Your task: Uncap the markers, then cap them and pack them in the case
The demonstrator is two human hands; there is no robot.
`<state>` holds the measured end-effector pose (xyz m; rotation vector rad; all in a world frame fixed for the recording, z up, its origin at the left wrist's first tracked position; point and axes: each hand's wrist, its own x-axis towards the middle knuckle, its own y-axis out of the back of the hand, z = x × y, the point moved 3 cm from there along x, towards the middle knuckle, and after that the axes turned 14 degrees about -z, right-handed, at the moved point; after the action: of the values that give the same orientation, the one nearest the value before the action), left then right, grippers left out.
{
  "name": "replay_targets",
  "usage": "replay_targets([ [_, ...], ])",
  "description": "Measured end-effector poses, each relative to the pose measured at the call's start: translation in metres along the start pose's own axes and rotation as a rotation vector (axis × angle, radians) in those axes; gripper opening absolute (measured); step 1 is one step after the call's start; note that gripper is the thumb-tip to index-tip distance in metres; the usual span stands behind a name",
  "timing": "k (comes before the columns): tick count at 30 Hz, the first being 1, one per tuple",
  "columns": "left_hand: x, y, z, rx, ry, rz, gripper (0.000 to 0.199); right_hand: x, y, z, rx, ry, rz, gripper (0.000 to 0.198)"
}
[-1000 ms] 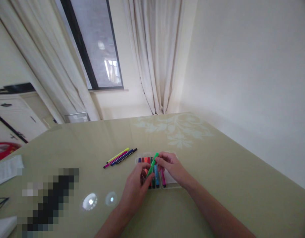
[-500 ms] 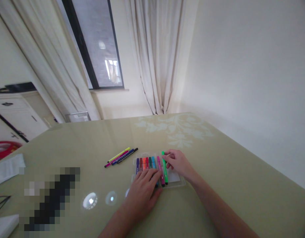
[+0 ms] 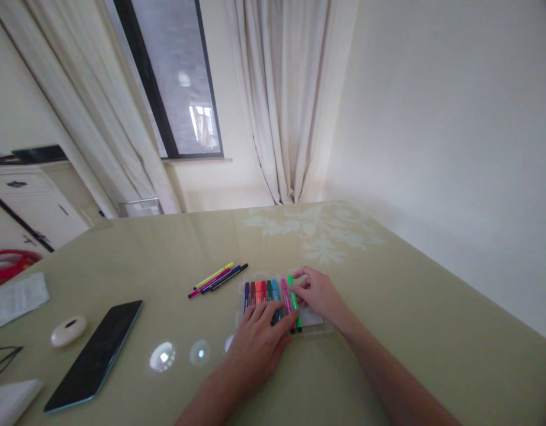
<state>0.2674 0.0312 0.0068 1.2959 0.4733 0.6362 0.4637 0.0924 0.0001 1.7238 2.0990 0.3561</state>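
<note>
A clear plastic case (image 3: 321, 329) lies on the table with a row of coloured markers, among them an orange marker (image 3: 257, 292) and a pink marker (image 3: 286, 291). My left hand (image 3: 262, 337) rests over the lower part of the row, fingers outstretched, its thumb side reaching the pink marker and the lower green marker; it hides several marker ends. At the right end of the row is the green marker (image 3: 294, 299), lying slightly slanted. The fingers of my right hand (image 3: 320, 293) are bent round its upper end, thumb and forefinger touching it.
Several loose markers (image 3: 217, 281) lie in a bunch left of the case. Farther left on the table (image 3: 166, 242) are a dark phone (image 3: 98, 355), a white oval object (image 3: 68, 331), a folded white cloth or tissue (image 3: 15, 300) and a black cable (image 3: 4, 358). A wall (image 3: 455, 148) borders the right side.
The green marker has settled lower, beside the pink one, with my right hand still at its upper end. My left hand's fingers have shifted right towards the pink and green markers.
</note>
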Motion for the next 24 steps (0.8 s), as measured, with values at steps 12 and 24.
replay_targets([
  [12, 0.000, -0.002, 0.002, 0.024, 0.017, -0.006, 0.050, -0.004, -0.001, -0.014, -0.309, 0.081, 0.006, 0.012],
  [24, -0.006, 0.018, -0.069, -0.134, 0.333, 0.330, 0.037, -0.007, 0.003, -0.019, -0.307, 0.089, 0.031, 0.008],
])
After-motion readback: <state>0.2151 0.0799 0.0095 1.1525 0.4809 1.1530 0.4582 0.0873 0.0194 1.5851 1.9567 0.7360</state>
